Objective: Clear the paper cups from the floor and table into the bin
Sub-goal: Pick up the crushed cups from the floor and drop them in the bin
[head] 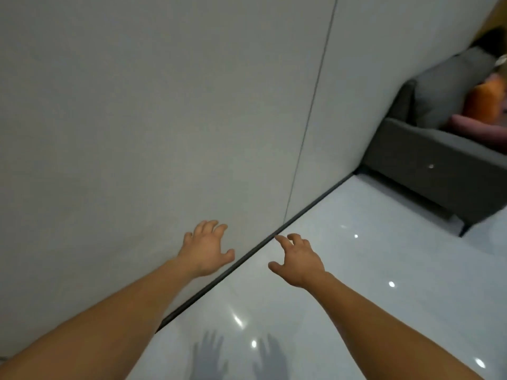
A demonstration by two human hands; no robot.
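A flat, matte grey wall (137,105) with one thin vertical seam fills the left; before it the left hand (206,249) hangs, its grip loosely curled and empty. Across the dark strip (315,205) at the wall's foot, the right hand (299,260) is likewise half spread and bare over the glossy white floor (384,256), which shows lamp glints and both hands' shadows. At far right a grey fabric sofa (428,171) is cut off by the edge, its cushions (482,102) blurred; no cup or bin shows.
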